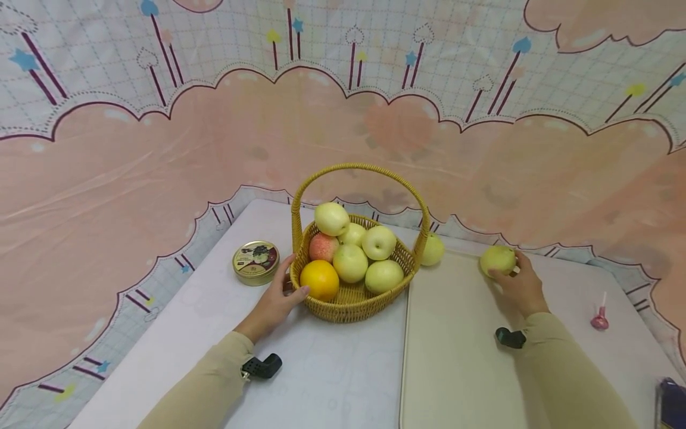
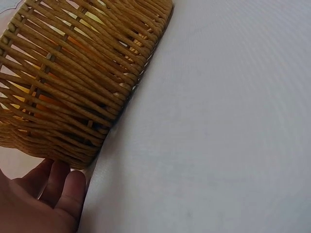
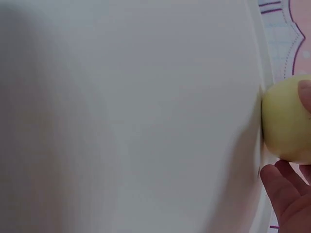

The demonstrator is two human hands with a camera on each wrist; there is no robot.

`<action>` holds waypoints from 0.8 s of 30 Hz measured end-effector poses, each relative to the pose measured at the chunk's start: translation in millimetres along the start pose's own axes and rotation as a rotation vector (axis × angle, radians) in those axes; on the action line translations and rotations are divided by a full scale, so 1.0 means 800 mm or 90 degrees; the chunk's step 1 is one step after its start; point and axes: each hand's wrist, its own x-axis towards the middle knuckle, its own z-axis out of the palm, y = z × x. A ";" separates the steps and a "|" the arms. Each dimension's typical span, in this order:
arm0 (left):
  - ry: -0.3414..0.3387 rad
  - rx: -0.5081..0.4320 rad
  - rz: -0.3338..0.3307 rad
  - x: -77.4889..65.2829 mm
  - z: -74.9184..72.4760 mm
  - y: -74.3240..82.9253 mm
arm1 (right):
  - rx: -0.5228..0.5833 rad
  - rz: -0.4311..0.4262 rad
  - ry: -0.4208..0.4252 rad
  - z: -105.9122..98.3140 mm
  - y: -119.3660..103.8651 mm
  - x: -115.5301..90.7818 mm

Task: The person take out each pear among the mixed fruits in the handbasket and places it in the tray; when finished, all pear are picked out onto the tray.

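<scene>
A wicker basket point(image 1: 343, 313) with a tall arched handle holds an orange point(image 1: 319, 281), a reddish fruit point(image 1: 323, 246) and several pale green apples point(image 1: 350, 263). My left hand point(image 1: 273, 304) grips the basket's left side, thumb over the rim; in the left wrist view its fingers point(image 2: 73, 191) meet the woven base. At the far end of a cream tray point(image 1: 455, 345), my right hand point(image 1: 521, 287) holds a green apple point(image 1: 495, 261) between thumb and fingers. In the right wrist view that apple point(image 3: 286, 121) is at the tray's rim, partly cut off by the frame.
Another green apple point(image 1: 433, 250) sits just right of the basket handle, partly hidden. Left of the basket stands a round tin point(image 1: 256, 262). A pink lollipop point(image 1: 600, 320) lies right of the tray, and a dark object point(image 1: 672, 405) at the right edge. Patterned cloth point(image 1: 375, 137) rises behind the table.
</scene>
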 end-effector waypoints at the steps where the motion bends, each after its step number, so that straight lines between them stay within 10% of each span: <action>1: 0.001 0.001 -0.001 0.000 0.000 0.000 | -0.001 0.001 -0.001 0.001 -0.003 -0.001; 24: 0.006 0.024 -0.007 -0.001 -0.001 -0.002 | 0.029 -0.031 0.067 -0.015 -0.045 -0.028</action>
